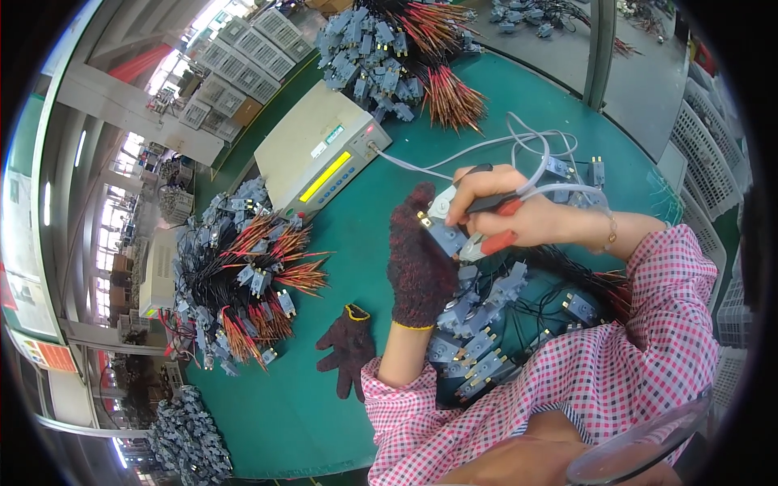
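Note:
My left hand (416, 263), in a dark knitted glove with a yellow cuff, is closed on a grey connector block (446, 238) with brass-coloured pins. My bare right hand (519, 212) grips a pair of test clips with red and black handles (496, 242) against that block. The exact contact of the clip jaws is partly hidden by my fingers. Pale grey leads (421, 168) run from the clips to a beige bench meter (312, 154) with a lit yellow display. Below my hands lies a pile of similar grey blocks (478, 324) with black wires.
A heap of wired blocks with red wire ends (251, 275) sits at the left, and another bundle (373, 61) at the far side. An empty dark glove (347, 348) lies on the green table (284, 421). White plastic crates (713, 138) stand at the right.

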`<control>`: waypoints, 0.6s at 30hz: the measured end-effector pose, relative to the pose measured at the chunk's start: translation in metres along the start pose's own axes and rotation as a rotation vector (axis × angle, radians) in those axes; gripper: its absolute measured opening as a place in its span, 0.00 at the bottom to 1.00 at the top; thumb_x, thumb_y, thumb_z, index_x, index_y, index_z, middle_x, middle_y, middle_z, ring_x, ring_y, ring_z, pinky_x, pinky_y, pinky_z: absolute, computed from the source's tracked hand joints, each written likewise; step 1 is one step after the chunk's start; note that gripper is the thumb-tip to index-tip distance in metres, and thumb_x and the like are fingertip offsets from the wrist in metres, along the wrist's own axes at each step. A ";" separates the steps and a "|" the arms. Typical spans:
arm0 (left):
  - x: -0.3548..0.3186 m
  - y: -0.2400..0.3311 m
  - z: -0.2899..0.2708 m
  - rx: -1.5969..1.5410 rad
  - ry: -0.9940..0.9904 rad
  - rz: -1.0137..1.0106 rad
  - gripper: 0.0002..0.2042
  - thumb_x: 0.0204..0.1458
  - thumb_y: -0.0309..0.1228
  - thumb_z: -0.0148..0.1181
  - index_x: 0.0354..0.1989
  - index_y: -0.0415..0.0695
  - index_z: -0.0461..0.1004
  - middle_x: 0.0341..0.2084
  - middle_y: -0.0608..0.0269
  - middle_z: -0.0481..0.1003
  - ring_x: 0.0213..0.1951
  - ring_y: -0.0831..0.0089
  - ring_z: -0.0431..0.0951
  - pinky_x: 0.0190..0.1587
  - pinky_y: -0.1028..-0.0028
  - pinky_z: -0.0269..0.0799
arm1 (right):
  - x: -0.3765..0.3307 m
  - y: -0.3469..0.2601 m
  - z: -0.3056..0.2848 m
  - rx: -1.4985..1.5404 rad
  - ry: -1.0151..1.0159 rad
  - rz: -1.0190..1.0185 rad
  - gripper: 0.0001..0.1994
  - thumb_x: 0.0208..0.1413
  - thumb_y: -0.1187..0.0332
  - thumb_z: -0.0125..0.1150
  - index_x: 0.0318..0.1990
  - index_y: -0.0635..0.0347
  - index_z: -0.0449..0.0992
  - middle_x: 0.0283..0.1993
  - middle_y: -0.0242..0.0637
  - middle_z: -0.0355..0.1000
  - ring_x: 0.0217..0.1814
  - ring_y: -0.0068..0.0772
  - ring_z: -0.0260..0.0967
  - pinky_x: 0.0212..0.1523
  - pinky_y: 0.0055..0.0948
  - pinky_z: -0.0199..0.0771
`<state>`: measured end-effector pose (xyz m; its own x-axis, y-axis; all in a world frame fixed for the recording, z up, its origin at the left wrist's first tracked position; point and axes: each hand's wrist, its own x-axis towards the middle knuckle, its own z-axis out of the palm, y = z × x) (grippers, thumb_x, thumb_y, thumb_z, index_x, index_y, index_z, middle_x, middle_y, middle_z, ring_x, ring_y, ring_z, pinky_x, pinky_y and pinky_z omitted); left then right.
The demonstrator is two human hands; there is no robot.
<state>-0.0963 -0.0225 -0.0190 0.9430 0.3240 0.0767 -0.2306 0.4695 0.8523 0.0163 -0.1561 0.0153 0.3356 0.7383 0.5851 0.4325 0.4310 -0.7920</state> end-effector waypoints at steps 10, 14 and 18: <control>0.001 0.000 0.000 -0.111 0.035 -0.055 0.25 0.60 0.48 0.44 0.56 0.42 0.60 0.49 0.58 0.65 0.50 0.66 0.69 0.53 0.66 0.67 | 0.000 -0.002 -0.002 -0.052 0.014 -0.016 0.09 0.40 0.83 0.54 0.31 0.64 0.76 0.27 0.37 0.69 0.27 0.26 0.69 0.28 0.23 0.67; 0.001 0.000 0.001 -0.067 0.023 -0.035 0.26 0.58 0.49 0.45 0.57 0.42 0.60 0.50 0.57 0.65 0.51 0.65 0.69 0.54 0.66 0.66 | 0.000 -0.001 -0.002 -0.043 0.006 0.005 0.09 0.41 0.82 0.55 0.31 0.64 0.76 0.27 0.37 0.69 0.27 0.27 0.69 0.28 0.24 0.67; 0.001 0.004 0.005 -0.180 0.017 -0.093 0.26 0.58 0.48 0.49 0.57 0.41 0.59 0.50 0.56 0.65 0.52 0.65 0.68 0.54 0.67 0.65 | 0.002 -0.004 -0.001 -0.119 0.004 -0.036 0.08 0.41 0.82 0.55 0.31 0.64 0.76 0.27 0.36 0.69 0.27 0.27 0.68 0.29 0.24 0.67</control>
<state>-0.0953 -0.0243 -0.0134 0.9584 0.2853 -0.0084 -0.1832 0.6372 0.7486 0.0159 -0.1570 0.0195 0.3212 0.7215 0.6134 0.5401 0.3924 -0.7445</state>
